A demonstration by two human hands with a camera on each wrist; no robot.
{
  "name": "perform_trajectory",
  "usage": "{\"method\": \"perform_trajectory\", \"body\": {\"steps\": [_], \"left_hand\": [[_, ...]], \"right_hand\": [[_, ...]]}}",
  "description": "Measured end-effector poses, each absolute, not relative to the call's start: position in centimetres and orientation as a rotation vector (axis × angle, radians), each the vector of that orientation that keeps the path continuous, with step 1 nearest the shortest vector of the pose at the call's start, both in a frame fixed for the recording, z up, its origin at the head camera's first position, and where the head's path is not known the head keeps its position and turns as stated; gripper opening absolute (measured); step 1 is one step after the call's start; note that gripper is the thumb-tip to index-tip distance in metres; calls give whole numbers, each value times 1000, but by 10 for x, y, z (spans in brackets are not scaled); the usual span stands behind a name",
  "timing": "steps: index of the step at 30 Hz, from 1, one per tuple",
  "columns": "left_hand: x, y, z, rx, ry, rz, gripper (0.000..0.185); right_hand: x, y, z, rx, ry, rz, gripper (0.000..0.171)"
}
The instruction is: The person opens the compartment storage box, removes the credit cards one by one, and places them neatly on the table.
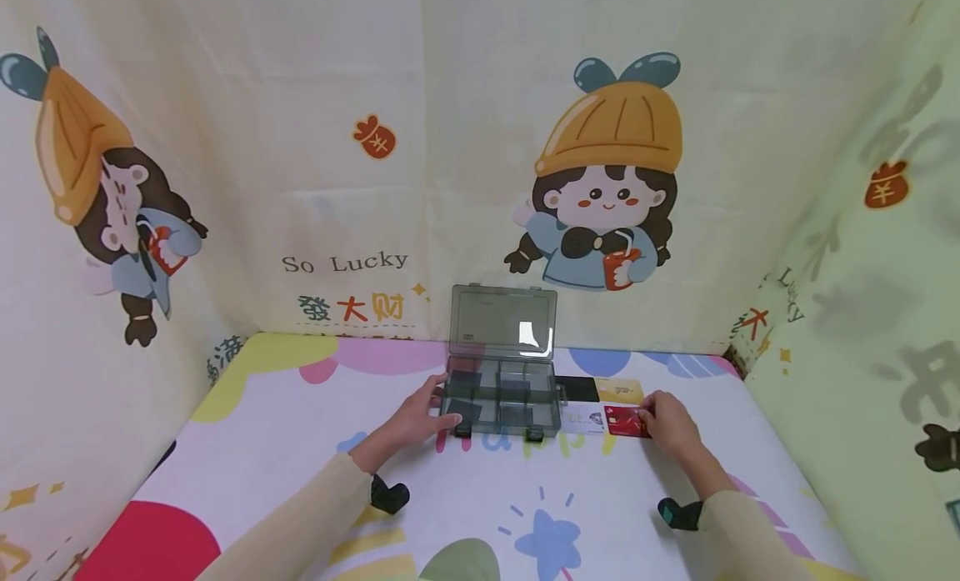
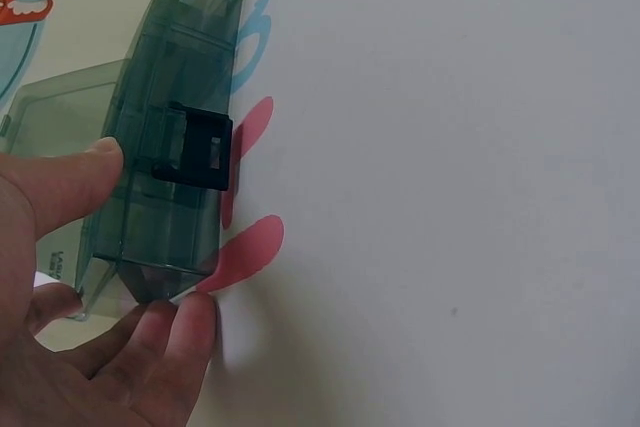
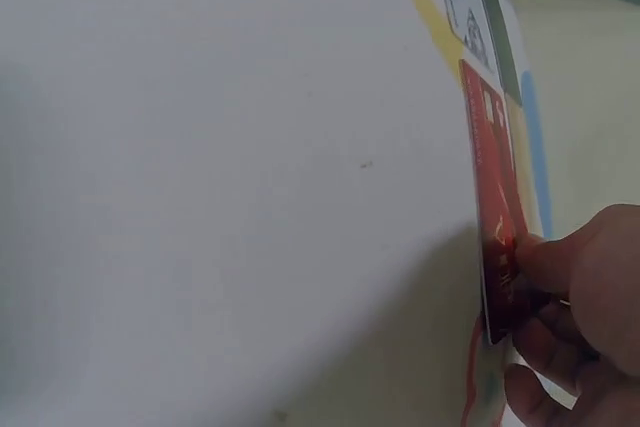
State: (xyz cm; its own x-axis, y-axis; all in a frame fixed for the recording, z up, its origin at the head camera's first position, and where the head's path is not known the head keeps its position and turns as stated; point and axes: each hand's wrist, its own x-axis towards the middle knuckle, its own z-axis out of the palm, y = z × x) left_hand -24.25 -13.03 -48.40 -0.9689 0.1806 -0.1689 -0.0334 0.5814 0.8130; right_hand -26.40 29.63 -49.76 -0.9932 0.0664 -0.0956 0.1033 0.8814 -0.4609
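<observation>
Left hand: left hand rests at the left end of the organiser box; thumb and fingers lie nearly straight against its near-left corner, touching the wall, not wrapped round it.
Left wrist view: thumb lies on the box's side wall, another fingertip sits under the corner; one black latch shows on the front wall, a second higher up.
Box: smoky transparent plastic, divided into compartments, lid standing open and upright at the back. It sits on the mat, centre, towards the far edge. Dark shapes lie in several compartments; cannot tell what they are.
Right hand: right hand is at the right end of the red card, fingers curled onto its edge.
Right wrist view: thumb and fingertips pinch the near end of the red card, which lies flat or nearly flat on the mat.
Card row: a white card lies just left of the red one, next to the box's right wall. Behind them lie a black card and a yellow card, side by side.
Surface: play mat with coloured shapes and a blue star print.
Surround: printed cartoon cloth hangs behind and to both sides.
Sleeves: both arms wear pale beige sleeves, each with a black strap at the wrist.
</observation>
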Motion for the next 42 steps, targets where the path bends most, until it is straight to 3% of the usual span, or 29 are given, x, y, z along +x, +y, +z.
{"method": "perform_trajectory", "body": {"steps": [9, 25, 33, 42], "left_hand": [[-244, -130, -487, 163, 2590, 1340, 78], [-250, -130, -487, 184, 2586, 1321, 78], [-255, -138, -482, 189, 2673, 1242, 81], [-254, -158, -451, 332, 2898, 1049, 81]], "right_hand": [[-262, 288, -497, 113, 3082, -594, 48], [-258, 281, -491, 134, 3084, -890, 39], [-257, 270, -474, 30, 3087, -929, 47], [-253, 270, -443, -80, 3131, -888, 58]]}}
